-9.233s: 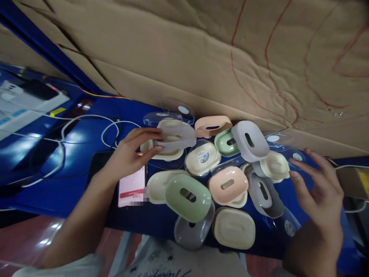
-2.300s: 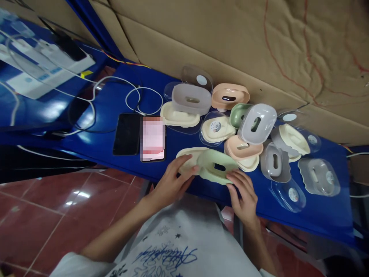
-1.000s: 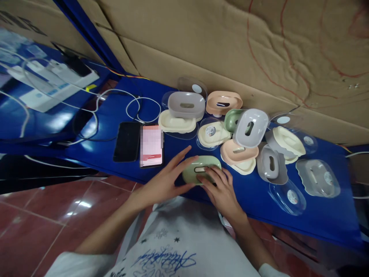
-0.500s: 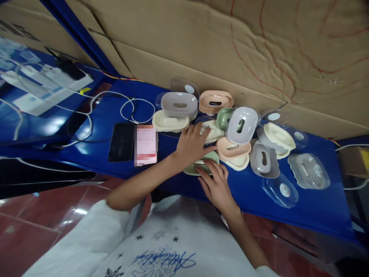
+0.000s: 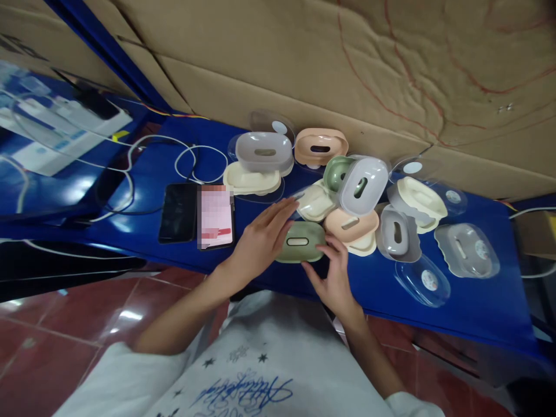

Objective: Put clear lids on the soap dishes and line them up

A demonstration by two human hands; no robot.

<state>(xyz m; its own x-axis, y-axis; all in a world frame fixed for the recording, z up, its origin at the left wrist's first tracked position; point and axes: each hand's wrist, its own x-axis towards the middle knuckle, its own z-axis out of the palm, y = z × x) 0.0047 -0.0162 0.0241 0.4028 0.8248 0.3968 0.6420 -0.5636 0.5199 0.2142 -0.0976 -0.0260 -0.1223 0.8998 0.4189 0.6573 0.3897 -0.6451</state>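
Note:
A green oval soap dish (image 5: 301,242) with a slot in its top lies near the front edge of the blue table (image 5: 469,313). My right hand (image 5: 332,278) grips its right end with thumb and fingers. My left hand (image 5: 260,243) lies along its left end, fingers stretched toward a cream dish (image 5: 316,202), and pinches the edge of a clear lid (image 5: 299,198), which is hard to make out. Behind lie more dishes: grey on cream (image 5: 264,152), peach (image 5: 320,147), a tilted grey one (image 5: 362,185) and peach on cream (image 5: 351,226).
Two phones (image 5: 176,213) (image 5: 216,217) lie left of my hands, with white cables (image 5: 186,156) behind them. On the right are a grey dish (image 5: 397,231), a lidded grey dish (image 5: 467,250) and a clear lid (image 5: 422,281). A cardboard wall (image 5: 304,75) closes the back.
My left hand reached to the lidded cream dish and drew back to the green dish; the lid's sticker no longer shows. My right hand stayed on the green dish.

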